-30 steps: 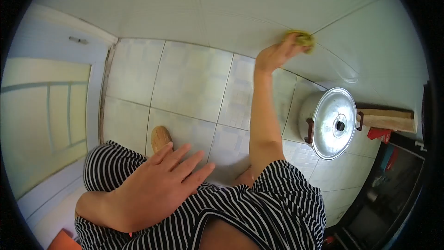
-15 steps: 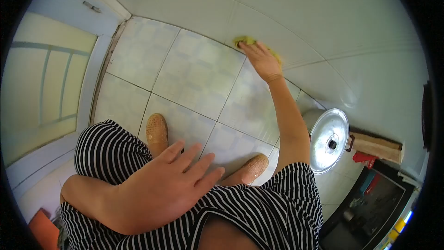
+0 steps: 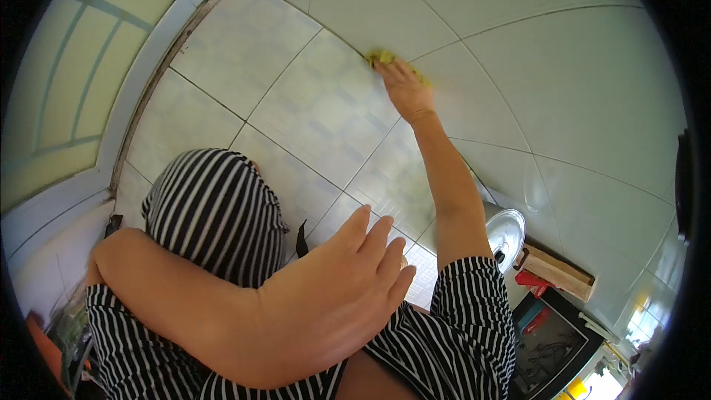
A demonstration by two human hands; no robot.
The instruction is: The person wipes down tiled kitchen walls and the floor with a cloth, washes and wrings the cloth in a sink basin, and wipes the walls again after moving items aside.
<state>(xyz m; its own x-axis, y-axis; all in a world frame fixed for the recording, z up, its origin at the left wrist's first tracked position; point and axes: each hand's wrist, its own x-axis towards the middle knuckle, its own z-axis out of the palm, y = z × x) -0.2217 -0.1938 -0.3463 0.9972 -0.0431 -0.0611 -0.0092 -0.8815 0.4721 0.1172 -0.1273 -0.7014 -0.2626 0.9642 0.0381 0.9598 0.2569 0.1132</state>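
My right hand [image 3: 406, 90] is stretched out at the foot of the tiled wall [image 3: 474, 67], pressing a yellow-green cloth [image 3: 384, 56] against it where wall and floor meet. Part of the cloth is hidden under the fingers. My left hand [image 3: 333, 292] hangs in front of my body, palm down, its fingers spread and holding nothing. The left forearm lies across, close to my knee in striped cloth [image 3: 215, 211].
Pale floor tiles [image 3: 296, 96] run to a door frame [image 3: 126, 118] on the left. On the right are a round metal lid [image 3: 506, 237], a wooden piece [image 3: 555, 272], a red item [image 3: 535, 281] and a black-framed glass surface [image 3: 548, 348].
The view has shifted and turned. My right hand and the cloth have moved slightly left along the wall's foot. My left hand appears farther right; the shoes are now mostly hidden.
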